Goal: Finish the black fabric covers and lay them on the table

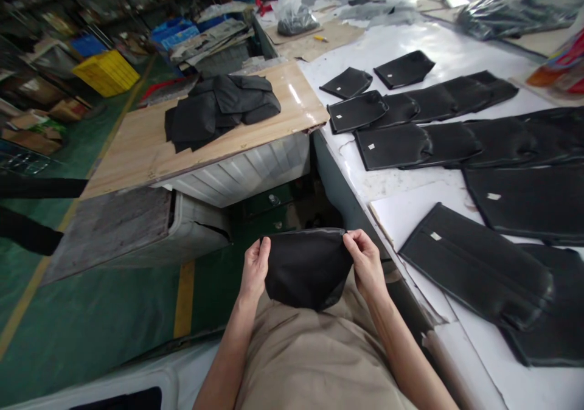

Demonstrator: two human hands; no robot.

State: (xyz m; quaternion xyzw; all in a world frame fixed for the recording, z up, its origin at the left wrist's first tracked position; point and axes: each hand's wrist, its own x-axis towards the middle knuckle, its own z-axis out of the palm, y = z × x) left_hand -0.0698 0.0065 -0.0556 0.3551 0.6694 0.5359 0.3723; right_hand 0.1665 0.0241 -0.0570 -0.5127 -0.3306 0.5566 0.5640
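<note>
A black sewn leather-like piece (308, 267) hangs in front of my lap, its straight edge stretched between my two hands. My left hand (256, 266) pinches its upper left corner, thumb on top. At the upper right corner my right hand (364, 258) grips it the same way. The piece narrows toward its lower edge, which lies against the tan clothing. To the right, a similar black piece (477, 264) with a small white label lies on the white table (383, 182). Rows of overlapping black pieces (429, 103) lie farther back.
Left of centre, a pile of black pieces (219, 109) rests on a wooden board (137, 148). A yellow crate (106, 73) stands on the green floor beyond. Plastic-bagged goods (520, 8) lie at the back right. Dark legs or sleeves of something (27, 230) show at the left edge.
</note>
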